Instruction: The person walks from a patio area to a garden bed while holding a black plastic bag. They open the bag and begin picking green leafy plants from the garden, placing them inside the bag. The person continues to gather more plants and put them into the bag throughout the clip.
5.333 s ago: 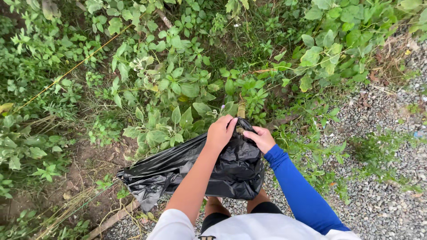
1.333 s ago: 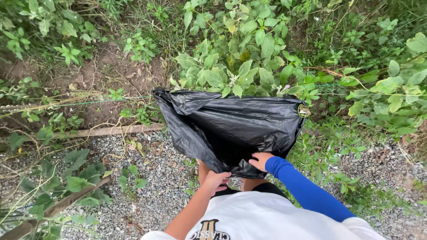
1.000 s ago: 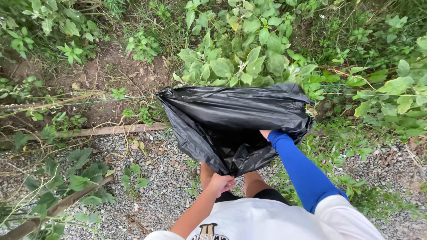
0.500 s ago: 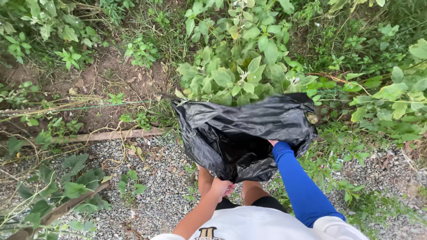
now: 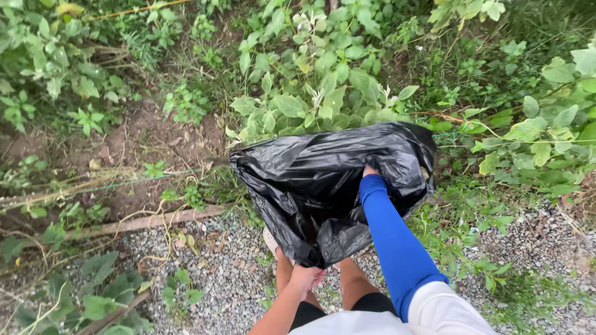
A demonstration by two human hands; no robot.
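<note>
Left hand is closed tight on the near, lower edge of the black rubbish bag, fingers bunched around the plastic just above the knees. The bag hangs open in front of the legs, over the gravel beside the leafy plants. The right arm, in a blue sleeve, reaches into the bag's mouth; right hand mostly hidden inside, so its fingers cannot be read.
</note>
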